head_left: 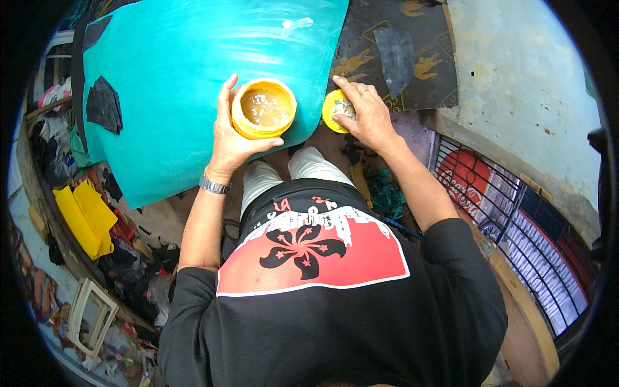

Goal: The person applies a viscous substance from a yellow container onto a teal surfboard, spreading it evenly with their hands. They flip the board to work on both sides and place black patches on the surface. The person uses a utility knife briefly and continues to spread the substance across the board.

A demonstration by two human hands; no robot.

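Note:
My left hand point(231, 138) is wrapped round a yellow plastic jar point(244, 128) without its lid, above the near part of a green sheet point(161, 97). Tan, glue-like paste point(264, 108) with whitish flecks shows inside the jar. To the right, my right hand point(367, 116) grips a round yellow lid point(332, 111) between thumb and fingers. The lid is apart from the jar, and smeared residue marks its upturned face. Some white smears point(296, 26) lie on the far part of the green sheet.
Black scraps point(104, 106) lie on the sheet's left side, and a dark grey piece point(394, 58) rests on the patterned dark board point(425, 80). At lower left are a folded yellow sheet point(85, 218) and piled clutter. A pale wall point(516, 84) and a barred window grille point(516, 222) bound the right.

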